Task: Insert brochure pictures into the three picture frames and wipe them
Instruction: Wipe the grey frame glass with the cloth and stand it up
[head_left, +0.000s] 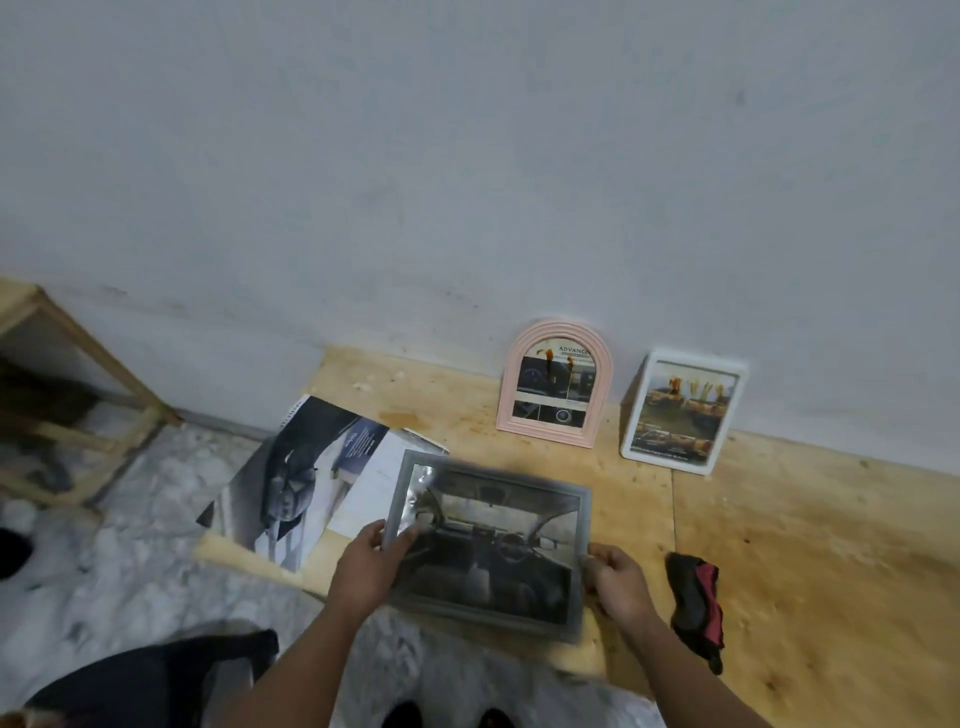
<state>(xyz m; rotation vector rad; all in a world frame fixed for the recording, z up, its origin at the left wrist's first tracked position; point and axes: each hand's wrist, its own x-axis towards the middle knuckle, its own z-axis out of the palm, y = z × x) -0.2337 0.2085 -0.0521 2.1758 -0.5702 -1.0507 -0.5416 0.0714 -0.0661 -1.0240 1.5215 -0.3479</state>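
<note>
Plywood board, lower right of frame, against the wall. Open brochure, left of centre. Grey picture frame, lower centre, landscape, long axis left-right, car-interior picture facing up; left hand and right hand grip its short sides. Pink arched frame and white frame, upright at the wall. Red-black cloth, lower right.

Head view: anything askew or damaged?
No damage shows. The open car brochure lies skewed, hanging over the plywood board's edge; the crumpled red-and-black cloth lies beside the grey rectangular frame, held in both hands.
</note>
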